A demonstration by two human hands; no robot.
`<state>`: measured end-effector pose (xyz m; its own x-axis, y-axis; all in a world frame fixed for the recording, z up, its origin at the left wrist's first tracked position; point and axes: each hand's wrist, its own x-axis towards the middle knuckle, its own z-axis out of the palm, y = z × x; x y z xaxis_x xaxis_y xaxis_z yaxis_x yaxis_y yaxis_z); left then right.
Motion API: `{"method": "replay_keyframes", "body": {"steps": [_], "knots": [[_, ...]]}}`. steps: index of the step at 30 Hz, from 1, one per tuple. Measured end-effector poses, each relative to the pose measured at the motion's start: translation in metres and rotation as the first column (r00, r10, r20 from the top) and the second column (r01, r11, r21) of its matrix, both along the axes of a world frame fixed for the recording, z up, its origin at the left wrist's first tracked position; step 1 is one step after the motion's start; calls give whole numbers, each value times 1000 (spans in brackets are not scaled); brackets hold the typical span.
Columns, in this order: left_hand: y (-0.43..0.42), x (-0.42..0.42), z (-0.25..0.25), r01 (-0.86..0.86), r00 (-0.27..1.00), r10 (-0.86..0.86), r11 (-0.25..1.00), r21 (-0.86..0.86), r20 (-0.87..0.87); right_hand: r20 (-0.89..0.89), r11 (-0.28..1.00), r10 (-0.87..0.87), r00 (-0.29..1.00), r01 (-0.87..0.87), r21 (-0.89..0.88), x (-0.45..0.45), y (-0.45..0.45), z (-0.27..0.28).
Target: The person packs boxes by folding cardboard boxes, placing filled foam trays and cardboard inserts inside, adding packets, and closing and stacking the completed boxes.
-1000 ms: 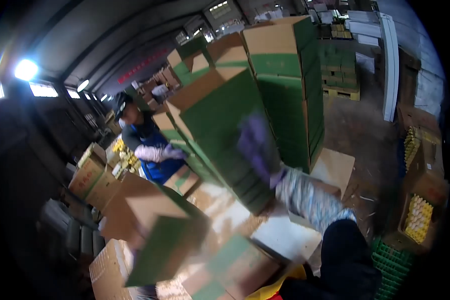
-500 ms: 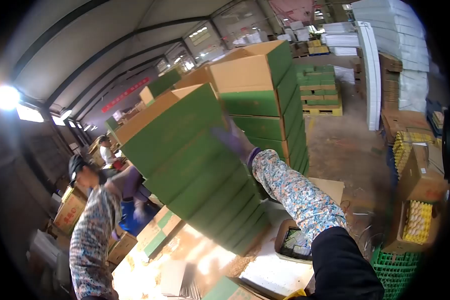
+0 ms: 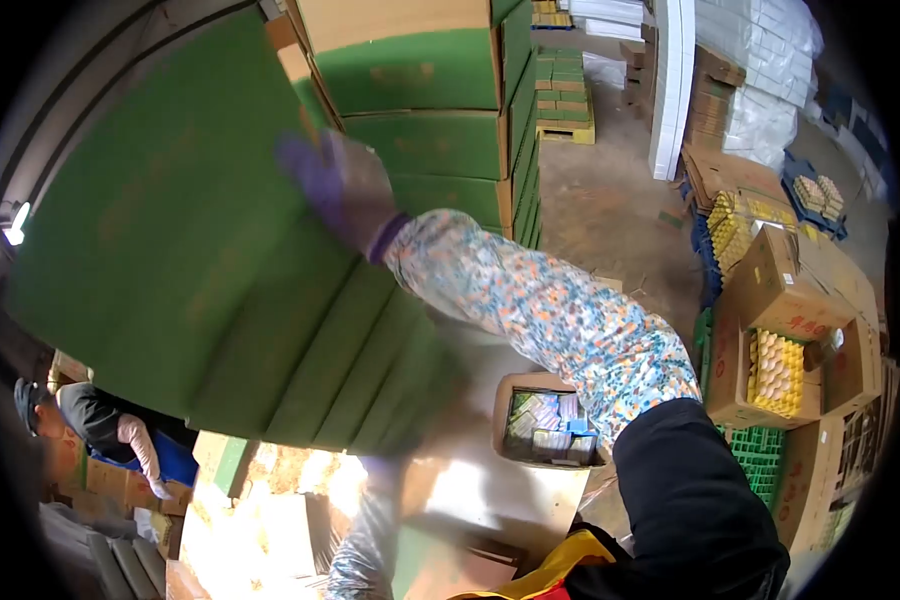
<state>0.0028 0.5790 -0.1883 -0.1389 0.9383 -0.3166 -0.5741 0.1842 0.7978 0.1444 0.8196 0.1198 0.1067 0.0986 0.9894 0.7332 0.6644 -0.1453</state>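
"Why did the green stack (image 3: 170, 230) lean like that, over the table (image 3: 295, 540)?"

"I took it the right hand (image 3: 345, 190) was steadying it: glove open, fingers spread high against its side. The left hand (image 3: 382, 468) was low by its base, probably bearing weight, though blur hid its grip; I couldn't tell."

"And the bin (image 3: 545, 420)?"

"Right of the stack, likely to keep its packets (image 3: 542, 415) handy. Farther right, a carton (image 3: 730, 375) held eggs (image 3: 776, 372), presumably for protection."

"How many, then?"

"One co-worker (image 3: 100, 430) at far left, one leaning stack, its layers too blurred to count, two hands, at least three boxes (image 3: 420, 150) behind, one bin."
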Motion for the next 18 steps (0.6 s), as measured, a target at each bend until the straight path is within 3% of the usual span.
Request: {"method": "replay_keyframes", "body": {"steps": [1, 2, 4, 5, 6, 7, 8, 10, 11, 12, 13, 14, 15, 17, 18], "knots": [[13, -24, -42, 53, 662, 63, 990, 130, -747, -269, 925, 349, 898, -376, -55, -7, 13, 0], [20, -26, -51, 132, 459, 119, 971, 200, -881, -267, 923, 350, 898, -380, -66, -7, 21, 1], [35, -28, -68, 238, -47, 339, 917, 319, -940, -195, 817, 398, 897, -443, -370, -6, 38, 6], [52, -28, -82, -15, 380, 341, 932, 363, -860, -191, 816, 397, 898, -441, -373, -11, 47, 4], [69, -29, -95, -259, 716, 380, 923, 284, -586, -101, 924, 222, 970, -242, -295, -19, 54, 4], [78, -28, -95, -345, 827, 398, 917, 202, -396, -58, 960, 131, 990, -141, -243, -19, 50, 7], [88, -26, -92, -436, 875, 448, 894, 106, -181, -27, 982, 31, 999, -35, -186, -16, 38, 16], [105, -23, -81, -382, 902, 383, 923, 44, -202, 88, 977, -76, 993, 92, -190, -4, -2, 23], [112, -21, -74, -359, 912, 355, 933, 14, -206, 137, 976, 91, 986, -60, -211, -2, -13, 24], [115, -19, -67, -340, 921, 329, 940, -17, -209, 147, 977, 105, 983, -75, -198, -3, -21, 23], [116, -18, -63, -326, 927, 309, 944, -47, -211, 184, 959, 233, 955, -194, -207, -5, -25, 16], [122, -28, -75, -270, 958, 269, 963, 3, -97, 223, 922, 364, 904, -318, -220, -9, -30, 9], [126, -38, -85, -215, 977, 215, 975, 50, 16, 194, 879, 403, 894, -320, -353, -9, -38, 2], [107, -52, -93, -210, 953, 197, 977, 36, 229, 325, 840, 392, 861, -191, -508, -11, -34, -20], [82, -43, -73, -275, 926, 301, 952, -136, 229, 323, 732, 512, 796, -208, -649, -4, -33, -19]]}}
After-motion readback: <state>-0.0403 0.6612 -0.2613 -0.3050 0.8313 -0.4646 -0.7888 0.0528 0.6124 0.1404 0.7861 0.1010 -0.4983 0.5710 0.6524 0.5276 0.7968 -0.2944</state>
